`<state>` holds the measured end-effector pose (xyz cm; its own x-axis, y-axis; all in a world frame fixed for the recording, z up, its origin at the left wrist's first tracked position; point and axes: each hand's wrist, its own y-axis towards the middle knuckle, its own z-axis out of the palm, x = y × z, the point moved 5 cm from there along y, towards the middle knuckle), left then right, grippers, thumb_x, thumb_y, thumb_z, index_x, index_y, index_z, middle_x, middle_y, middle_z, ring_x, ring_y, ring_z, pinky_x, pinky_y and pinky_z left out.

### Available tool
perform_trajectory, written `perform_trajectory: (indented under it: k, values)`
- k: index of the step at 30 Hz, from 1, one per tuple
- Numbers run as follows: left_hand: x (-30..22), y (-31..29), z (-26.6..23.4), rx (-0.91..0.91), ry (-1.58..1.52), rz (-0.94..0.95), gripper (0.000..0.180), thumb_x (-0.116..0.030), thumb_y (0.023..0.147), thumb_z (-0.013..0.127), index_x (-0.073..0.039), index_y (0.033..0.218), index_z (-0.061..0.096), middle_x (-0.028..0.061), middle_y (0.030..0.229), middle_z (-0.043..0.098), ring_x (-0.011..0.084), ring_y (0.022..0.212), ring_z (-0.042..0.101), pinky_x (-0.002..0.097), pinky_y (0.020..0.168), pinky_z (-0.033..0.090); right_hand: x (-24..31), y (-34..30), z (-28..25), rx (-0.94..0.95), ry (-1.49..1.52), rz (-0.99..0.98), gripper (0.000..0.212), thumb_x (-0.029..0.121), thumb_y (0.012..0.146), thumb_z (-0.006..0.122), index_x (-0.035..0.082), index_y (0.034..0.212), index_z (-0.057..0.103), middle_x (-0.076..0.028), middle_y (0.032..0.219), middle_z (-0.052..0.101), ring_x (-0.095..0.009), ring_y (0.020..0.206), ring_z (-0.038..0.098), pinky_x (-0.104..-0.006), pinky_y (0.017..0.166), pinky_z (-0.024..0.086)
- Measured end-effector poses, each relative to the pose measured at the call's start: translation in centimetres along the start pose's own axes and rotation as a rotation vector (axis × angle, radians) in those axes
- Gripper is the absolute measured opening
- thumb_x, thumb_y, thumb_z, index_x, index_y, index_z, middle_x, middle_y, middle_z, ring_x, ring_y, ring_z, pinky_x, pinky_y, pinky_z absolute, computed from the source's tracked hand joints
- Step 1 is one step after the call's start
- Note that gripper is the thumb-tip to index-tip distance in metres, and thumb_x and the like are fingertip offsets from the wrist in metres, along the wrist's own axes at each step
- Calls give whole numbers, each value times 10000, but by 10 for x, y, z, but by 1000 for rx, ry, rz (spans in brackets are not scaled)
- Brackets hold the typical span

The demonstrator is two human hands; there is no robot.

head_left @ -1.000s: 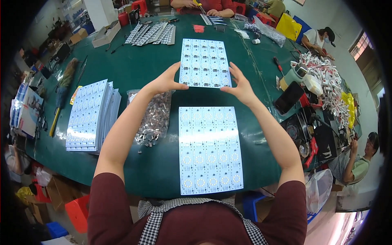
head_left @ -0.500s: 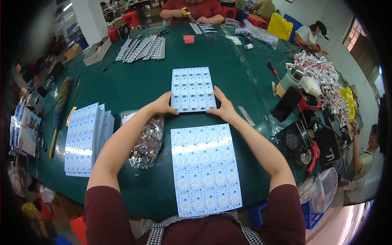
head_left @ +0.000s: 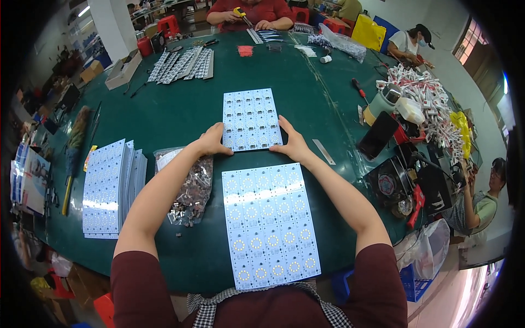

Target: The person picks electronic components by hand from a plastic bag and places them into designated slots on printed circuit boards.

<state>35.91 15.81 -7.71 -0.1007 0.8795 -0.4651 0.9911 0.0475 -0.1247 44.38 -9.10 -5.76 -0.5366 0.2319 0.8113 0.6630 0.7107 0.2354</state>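
A white LED circuit board panel [head_left: 250, 121] with small dark connectors fitted in rows lies in front of me, toward the middle of the table. My left hand [head_left: 213, 141] grips its near left corner and my right hand [head_left: 292, 142] its near right corner, thumbs along the near edge. Their other fingers are partly hidden at the panel's sides. Closer to my body lies a second panel [head_left: 269, 224], its rings of yellow LEDs facing up and no such connectors on it. Left of it, under my left forearm, is a clear plastic bag [head_left: 191, 191] of small connectors, some spilling at its mouth.
A stack of panels [head_left: 104, 188] stands at the left on the green table [head_left: 180, 115]. Finished-looking strips [head_left: 183, 64] lie far left. A metal ruler [head_left: 324, 152], a phone [head_left: 377, 135] and a heap of white parts [head_left: 424, 98] are rightward. A co-worker [head_left: 251, 13] sits opposite.
The whole view has shifted slightly left. Both hands keep their hold at the panel's near corners, and the panel has stayed in place on the table.
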Motion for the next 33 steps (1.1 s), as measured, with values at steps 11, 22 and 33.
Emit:
perform_trajectory:
  k: [11,22,33]
  values:
    - [1,-6,-6,19,-101,51,1014,-444,575,835,97,1287,359,266,1363,378,388,1313,326,425,1074,301,8,0,3,43,-109,-2,1042,197,651,824,22,1461,193,-219,1405,409,-329,1296,413,-370,1071,328]
    - [-1,-47,-6,245,175,-131,1252,-583,576,805,149,1381,184,354,1454,180,435,1384,170,436,1130,220,0,3,3,56,-207,1,1030,225,661,818,9,1456,199,-225,1385,430,-340,1288,418,-376,1066,334]
    - [6,-13,-43,14,-361,-370,389,-234,876,584,55,1136,581,166,948,653,270,880,625,380,731,514,-42,34,-23,-92,122,328,596,123,785,663,-58,1312,451,-223,1254,549,-268,1084,580,-346,915,473]
